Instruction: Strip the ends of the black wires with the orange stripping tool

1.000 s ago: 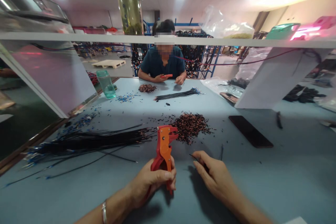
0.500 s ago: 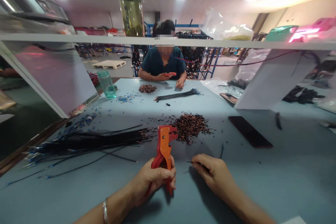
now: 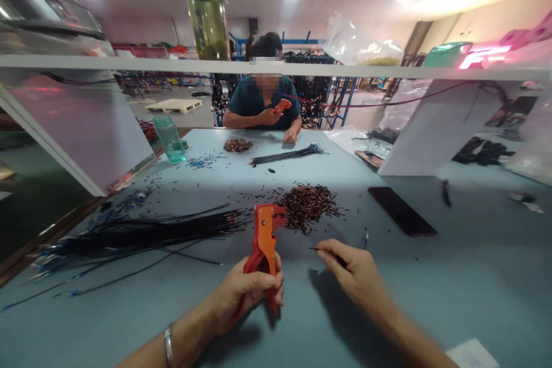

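My left hand (image 3: pixel 257 286) is wrapped round the handles of a red and orange wire stripper (image 3: pixel 266 236), held upright with its jaws facing right. To the right, my right hand (image 3: pixel 351 267) pinches a thin black wire (image 3: pixel 314 249); its short end sticks out left toward the stripper, apart from the jaws. The rest of this wire is mostly hidden by the hand. Just behind the jaws lies a heap of short black and copper cut-off pieces (image 3: pixel 308 207). A long bundle of black wires (image 3: pixel 150 236) stretches across the table on the left.
A black phone (image 3: pixel 402 211) lies at the right. Across the table (image 3: pixel 207 178), a co-worker (image 3: pixel 261 100) holds an orange-red tool, with a smaller wire bundle (image 3: pixel 287 154) before them. A green bottle (image 3: pixel 170 139) stands far left. Overhead runs a white shelf (image 3: pixel 302 69).
My right hand has risen slightly with the wire, now nearer the jaws' height. The stripper stays in my left hand. The co-worker has raised their tool. The view has shifted a little.
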Available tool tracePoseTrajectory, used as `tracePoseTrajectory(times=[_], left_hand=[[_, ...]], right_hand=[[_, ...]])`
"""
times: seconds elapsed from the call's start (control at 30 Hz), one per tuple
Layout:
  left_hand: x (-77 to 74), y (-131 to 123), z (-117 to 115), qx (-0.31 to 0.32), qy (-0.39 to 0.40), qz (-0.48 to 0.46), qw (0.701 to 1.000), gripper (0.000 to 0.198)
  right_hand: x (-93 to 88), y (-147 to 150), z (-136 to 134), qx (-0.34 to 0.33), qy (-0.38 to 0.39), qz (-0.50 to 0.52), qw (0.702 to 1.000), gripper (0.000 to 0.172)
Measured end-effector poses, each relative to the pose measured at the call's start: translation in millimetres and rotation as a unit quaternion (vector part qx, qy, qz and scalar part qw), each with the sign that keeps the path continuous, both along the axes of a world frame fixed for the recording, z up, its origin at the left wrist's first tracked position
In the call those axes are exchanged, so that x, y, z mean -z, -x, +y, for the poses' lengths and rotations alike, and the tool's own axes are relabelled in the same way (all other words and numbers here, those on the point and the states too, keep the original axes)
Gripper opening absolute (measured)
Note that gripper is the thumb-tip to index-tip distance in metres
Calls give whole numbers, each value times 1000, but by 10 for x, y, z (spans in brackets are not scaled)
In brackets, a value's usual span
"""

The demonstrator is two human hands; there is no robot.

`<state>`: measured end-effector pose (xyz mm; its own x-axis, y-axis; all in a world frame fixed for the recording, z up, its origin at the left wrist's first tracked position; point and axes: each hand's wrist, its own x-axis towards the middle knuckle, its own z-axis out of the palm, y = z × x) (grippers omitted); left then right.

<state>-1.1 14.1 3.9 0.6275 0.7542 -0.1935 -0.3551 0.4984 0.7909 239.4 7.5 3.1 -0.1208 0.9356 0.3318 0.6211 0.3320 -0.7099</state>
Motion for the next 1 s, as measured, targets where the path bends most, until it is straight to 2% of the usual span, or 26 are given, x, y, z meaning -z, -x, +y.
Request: tracePoseTrajectory(times=[0.1,0.27,0.4,0.5,0.6,0.7,0.87,1.0], left_hand=[[2,18,3,7,-4,-4,1000,37],[-41,18,-19,3,-27,15,1000,37],[-66,46,1,-45,-113,77,990,39],[-57,99,36,-94,-204,156,962,39],[-47,136,44,-112,-319,239,910,29],[-45,132,17,-117,-430,323,835,20],[0,85,-13,-114,-556,404,717,44],[40,65,-6,-106,-615,427,654,46]], right_hand=[[-66,10,-13,21,18,16,999,27],[-102,40,-33,18,31,32,999,22],[-116,68,-47,13,24,29,999,22],[-118,80,-52,3,34,36,999,23],[-116,81,-54,-2,75,59,995,24],[-123,78,-53,-7,118,104,987,26],[-122,118,-53,-21,198,220,955,30],[-135,198,-92,-36,275,336,900,34]])
